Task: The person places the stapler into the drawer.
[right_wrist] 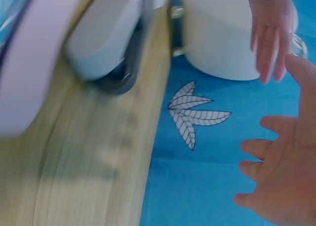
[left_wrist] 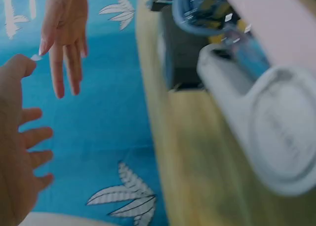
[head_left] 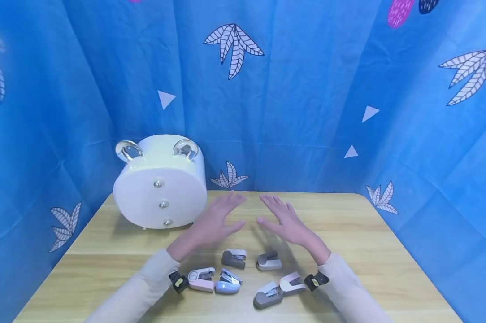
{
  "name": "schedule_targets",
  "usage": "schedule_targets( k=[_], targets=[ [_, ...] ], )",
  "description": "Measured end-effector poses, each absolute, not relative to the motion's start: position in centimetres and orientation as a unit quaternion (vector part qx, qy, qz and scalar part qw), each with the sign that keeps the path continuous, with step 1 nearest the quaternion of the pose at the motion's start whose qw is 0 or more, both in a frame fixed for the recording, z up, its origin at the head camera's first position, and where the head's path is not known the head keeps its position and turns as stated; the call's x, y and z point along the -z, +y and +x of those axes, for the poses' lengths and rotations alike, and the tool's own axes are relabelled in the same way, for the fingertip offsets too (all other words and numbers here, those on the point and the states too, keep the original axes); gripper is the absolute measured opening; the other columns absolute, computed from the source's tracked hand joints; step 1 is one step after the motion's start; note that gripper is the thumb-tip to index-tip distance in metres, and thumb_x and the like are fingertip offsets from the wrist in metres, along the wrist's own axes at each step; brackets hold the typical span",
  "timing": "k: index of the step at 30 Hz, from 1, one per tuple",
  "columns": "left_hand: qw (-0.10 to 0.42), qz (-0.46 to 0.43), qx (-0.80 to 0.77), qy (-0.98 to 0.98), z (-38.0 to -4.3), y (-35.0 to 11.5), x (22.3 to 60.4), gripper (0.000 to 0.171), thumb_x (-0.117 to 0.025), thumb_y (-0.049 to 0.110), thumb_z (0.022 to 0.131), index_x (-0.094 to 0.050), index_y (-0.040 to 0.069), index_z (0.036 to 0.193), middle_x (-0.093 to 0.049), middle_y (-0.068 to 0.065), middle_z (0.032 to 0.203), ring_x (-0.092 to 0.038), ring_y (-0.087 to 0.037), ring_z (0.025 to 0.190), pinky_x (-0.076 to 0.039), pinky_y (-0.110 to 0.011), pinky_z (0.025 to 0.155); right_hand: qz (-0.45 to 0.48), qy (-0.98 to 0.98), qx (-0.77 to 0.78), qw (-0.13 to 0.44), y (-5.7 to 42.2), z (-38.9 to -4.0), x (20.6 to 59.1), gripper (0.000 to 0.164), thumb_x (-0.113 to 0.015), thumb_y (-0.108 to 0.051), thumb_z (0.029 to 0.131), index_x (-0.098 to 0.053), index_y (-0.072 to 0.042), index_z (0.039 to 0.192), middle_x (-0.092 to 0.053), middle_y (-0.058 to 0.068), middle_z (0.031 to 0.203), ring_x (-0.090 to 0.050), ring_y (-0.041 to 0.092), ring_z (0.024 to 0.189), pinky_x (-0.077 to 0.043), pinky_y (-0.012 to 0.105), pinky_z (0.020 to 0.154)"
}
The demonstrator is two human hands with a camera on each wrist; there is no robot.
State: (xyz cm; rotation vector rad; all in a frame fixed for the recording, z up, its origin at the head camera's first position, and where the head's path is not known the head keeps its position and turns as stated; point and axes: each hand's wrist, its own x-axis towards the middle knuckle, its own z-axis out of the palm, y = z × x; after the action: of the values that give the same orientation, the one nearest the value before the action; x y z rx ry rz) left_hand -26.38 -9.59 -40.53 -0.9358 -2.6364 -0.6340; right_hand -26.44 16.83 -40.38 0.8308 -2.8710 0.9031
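Observation:
Both hands hover over the table with fingers extended and nothing in them. My left hand (head_left: 215, 220) is near the white round box, and my right hand (head_left: 285, 223) faces it across a small gap. Several small staplers lie below them: a dark grey and white stapler (head_left: 234, 259), a light grey one with a dark top (head_left: 269, 261), a pink and white one (head_left: 201, 280), a blue one (head_left: 228, 282), a grey and white one (head_left: 268, 296) and a pale pink one (head_left: 292, 284). In the left wrist view, the pink and white stapler (left_wrist: 281, 132) looms close.
A glossy white drum-shaped box (head_left: 162, 193) with ear-like rings and silver knobs stands at the back left of the wooden table (head_left: 348, 233). A blue patterned curtain (head_left: 307, 89) surrounds the table's back and sides. Each wrist wears a black strapped device (head_left: 316, 281).

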Motion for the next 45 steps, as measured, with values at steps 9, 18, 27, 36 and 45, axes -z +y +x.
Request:
schedule_targets(
  k=[9, 18, 27, 36, 45],
  targets=[
    [0.525, -0.324, 0.335, -0.712, -26.9, -14.3, 35.1, 0.034, -0.067, 0.01, 0.086, -0.07, 0.0, 0.119, -0.072, -0.017, 0.122, -0.066, -0.034, 0.12, -0.046, -0.037, 0.113, 0.276, -0.834, -0.476, -0.039, 13.0, -28.9, 37.6, 0.065, -0.052, -0.04, 0.106, -0.025, -0.025, 0.163, -0.027, 0.004, 0.169, -0.026, 0.03, 0.156, -0.025, 0.054, 0.124],
    [0.555, 0.024, 0.557, -0.617, -25.4, -22.7, 30.9, 0.027, -0.064, 0.004, 0.09, -0.072, -0.002, 0.116, -0.066, -0.004, 0.118, -0.052, -0.007, 0.118, -0.038, -0.028, 0.105, 0.257, -0.752, -0.605, -0.058, 6.8, -30.4, 36.5, 0.057, -0.065, -0.029, 0.101, -0.046, -0.022, 0.154, -0.047, 0.008, 0.158, -0.048, 0.03, 0.144, -0.041, 0.047, 0.116],
    [0.24, 0.112, 0.727, -0.634, -26.2, -31.5, 33.5, 0.037, -0.062, 0.028, 0.101, -0.063, 0.02, 0.137, -0.052, 0.016, 0.133, -0.042, -0.006, 0.129, -0.029, -0.036, 0.118, 0.259, -0.735, -0.624, -0.057, 2.6, -31.6, 36.3, 0.054, -0.07, -0.02, 0.098, -0.053, -0.017, 0.149, -0.05, 0.006, 0.156, -0.055, 0.031, 0.137, -0.045, 0.048, 0.113],
    [0.044, -0.063, 0.707, -0.703, -26.1, -35.8, 36.2, 0.054, -0.059, 0.023, 0.105, -0.043, 0.02, 0.156, -0.048, 0.019, 0.144, -0.045, 0.006, 0.125, -0.047, -0.021, 0.096, 0.243, -0.734, -0.631, -0.061, 0.6, -32.3, 36.6, 0.048, -0.071, -0.015, 0.096, -0.061, -0.018, 0.143, -0.056, 0.007, 0.151, -0.062, 0.03, 0.129, -0.05, 0.045, 0.108],
    [0.039, -0.047, 0.624, -0.779, -26.2, -36.2, 36.2, 0.057, -0.063, 0.031, 0.102, -0.045, 0.024, 0.155, -0.052, 0.019, 0.143, -0.051, 0.009, 0.115, -0.055, -0.016, 0.084, 0.248, -0.743, -0.621, -0.033, 1.3, -32.1, 36.6, 0.045, -0.074, -0.015, 0.094, -0.065, -0.016, 0.138, -0.064, 0.008, 0.142, -0.064, 0.028, 0.128, -0.053, 0.043, 0.105]
  ],
)
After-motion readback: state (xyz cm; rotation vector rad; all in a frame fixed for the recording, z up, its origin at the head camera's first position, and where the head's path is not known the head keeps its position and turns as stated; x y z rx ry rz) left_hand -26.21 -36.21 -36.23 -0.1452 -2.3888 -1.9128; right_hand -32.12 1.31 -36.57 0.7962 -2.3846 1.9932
